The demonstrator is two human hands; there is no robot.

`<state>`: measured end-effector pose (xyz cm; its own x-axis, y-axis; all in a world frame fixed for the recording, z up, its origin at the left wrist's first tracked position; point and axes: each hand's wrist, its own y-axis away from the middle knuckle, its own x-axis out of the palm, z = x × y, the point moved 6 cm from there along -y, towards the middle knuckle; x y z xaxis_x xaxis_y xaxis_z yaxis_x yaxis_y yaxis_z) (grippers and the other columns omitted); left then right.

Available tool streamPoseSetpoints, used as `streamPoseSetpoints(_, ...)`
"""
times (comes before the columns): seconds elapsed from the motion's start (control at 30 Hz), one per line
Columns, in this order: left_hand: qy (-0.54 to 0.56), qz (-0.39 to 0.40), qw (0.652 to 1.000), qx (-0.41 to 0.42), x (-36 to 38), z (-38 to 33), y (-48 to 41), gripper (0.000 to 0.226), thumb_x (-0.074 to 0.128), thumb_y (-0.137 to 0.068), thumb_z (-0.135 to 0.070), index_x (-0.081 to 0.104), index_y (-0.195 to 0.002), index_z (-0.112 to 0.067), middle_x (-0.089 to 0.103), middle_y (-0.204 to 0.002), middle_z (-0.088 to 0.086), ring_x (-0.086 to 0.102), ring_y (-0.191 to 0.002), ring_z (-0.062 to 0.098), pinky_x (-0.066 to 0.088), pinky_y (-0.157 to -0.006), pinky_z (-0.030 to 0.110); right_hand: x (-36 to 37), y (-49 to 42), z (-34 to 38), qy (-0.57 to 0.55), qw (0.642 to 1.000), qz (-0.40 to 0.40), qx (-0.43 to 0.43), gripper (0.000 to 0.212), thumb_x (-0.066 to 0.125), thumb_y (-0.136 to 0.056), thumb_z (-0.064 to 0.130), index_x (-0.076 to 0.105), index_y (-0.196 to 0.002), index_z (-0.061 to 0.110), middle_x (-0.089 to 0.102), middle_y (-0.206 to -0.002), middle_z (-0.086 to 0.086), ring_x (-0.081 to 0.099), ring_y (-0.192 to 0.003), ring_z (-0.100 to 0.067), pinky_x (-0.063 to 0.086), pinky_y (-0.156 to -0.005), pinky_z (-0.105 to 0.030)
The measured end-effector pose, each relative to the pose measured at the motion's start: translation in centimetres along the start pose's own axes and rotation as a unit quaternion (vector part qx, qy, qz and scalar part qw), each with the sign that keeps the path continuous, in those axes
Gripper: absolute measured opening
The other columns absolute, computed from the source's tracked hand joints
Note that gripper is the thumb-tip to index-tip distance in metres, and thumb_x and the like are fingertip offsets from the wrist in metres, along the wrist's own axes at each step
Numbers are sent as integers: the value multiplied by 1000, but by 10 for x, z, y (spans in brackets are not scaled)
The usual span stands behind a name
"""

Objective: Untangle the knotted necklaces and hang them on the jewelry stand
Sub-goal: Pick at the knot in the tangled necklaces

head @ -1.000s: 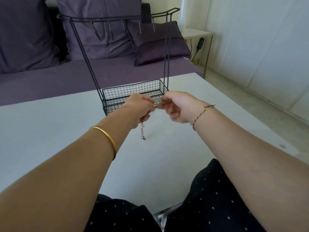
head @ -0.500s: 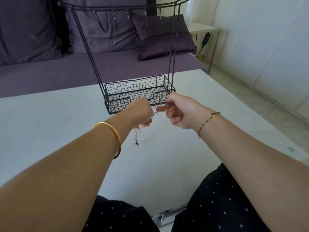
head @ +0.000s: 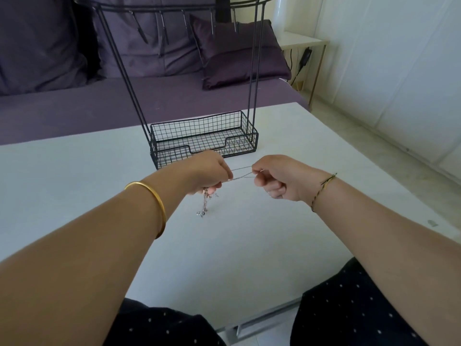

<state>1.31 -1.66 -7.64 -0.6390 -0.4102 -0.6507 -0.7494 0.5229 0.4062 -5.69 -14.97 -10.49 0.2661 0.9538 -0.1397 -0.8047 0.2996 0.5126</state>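
Note:
Thin silver necklace chains (head: 241, 174) stretch as two strands between my hands, just above the white table (head: 74, 176). My left hand (head: 208, 172) grips the tangled bunch, and a knotted clump with small pendants (head: 204, 204) dangles below it down to the tabletop. My right hand (head: 279, 179) pinches the other end of the strands between thumb and forefinger. The black wire jewelry stand (head: 203, 141) sits right behind my hands, its basket base on the table and its hook bar (head: 159, 7) high at the top with bare hooks.
A purple bed with pillows (head: 232, 53) lies behind the table. A small white side table (head: 303, 42) with a cable stands at the back right. The table's right edge drops to a pale floor. My knees in dark dotted fabric are at the bottom.
My hands have pulled apart, drawing two chain strands taut between them. The dangling clump hangs lower, down to the table. The view has tilted so the stand sits higher.

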Motion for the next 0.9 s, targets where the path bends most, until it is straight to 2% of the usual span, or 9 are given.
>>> streamPoseSetpoints(0.17, 10, 17, 1000, -3, 6, -2, -1, 20, 47, -91, 1, 57, -83, -15, 53, -78, 8, 44, -61, 17, 38, -65, 31, -3, -5, 3, 42, 998, -17, -50, 15, 46, -93, 10, 46, -78, 10, 48, -41, 0, 20, -31, -11, 16, -38, -14)
streamPoseSetpoints(0.33, -20, 3, 1000, 10, 10, -5, 0, 14, 52, -89, -6, 62, -85, -14, 57, -80, 9, 47, -67, 21, 38, -68, 34, -4, -6, 5, 19, 995, -15, -94, 14, 47, -92, 7, 48, -78, 8, 51, -42, -3, 19, -31, -11, 15, -38, -14)
streamPoseSetpoints(0.5, -5, -25, 1000, 11, 8, -4, 0, 12, 54, -88, -8, 66, -87, -12, 58, -74, 7, 48, -63, 19, 39, -67, 33, -3, -5, 8, 18, 993, -25, -116, 13, 47, -92, 5, 47, -80, 8, 56, -47, -8, 17, -31, -11, 15, -37, -13)
streamPoseSetpoints(0.6, 18, -42, 999, 9, 3, -3, 1, 12, 54, -89, -7, 66, -88, -9, 59, -70, 6, 47, -54, 15, 39, -58, 26, -4, -4, 11, 49, 988, -46, -141, 12, 47, -91, 4, 46, -80, 10, 58, -51, -9, 18, -29, -10, 16, -34, -13)
streamPoseSetpoints(0.73, 33, -57, 998, 9, 0, -1, 2, 13, 54, -89, -4, 65, -94, -5, 59, -69, 7, 46, -48, 12, 40, -47, 18, -3, -1, 13, 128, 970, -83, -187, 14, 47, -90, 8, 48, -77, 15, 57, -40, 1, 21, -30, -9, 20, -31, -16)
streamPoseSetpoints(0.9, 22, -91, 995, 18, -3, -1, -2, 9, 56, -89, -7, 65, -89, -9, 63, -70, 5, 55, -56, 12, 43, -48, 20, 0, 1, 16, 208, 941, -122, -236, 13, 46, -90, 14, 47, -78, 20, 63, -47, 1, 29, -33, -8, 29, -40, -22)
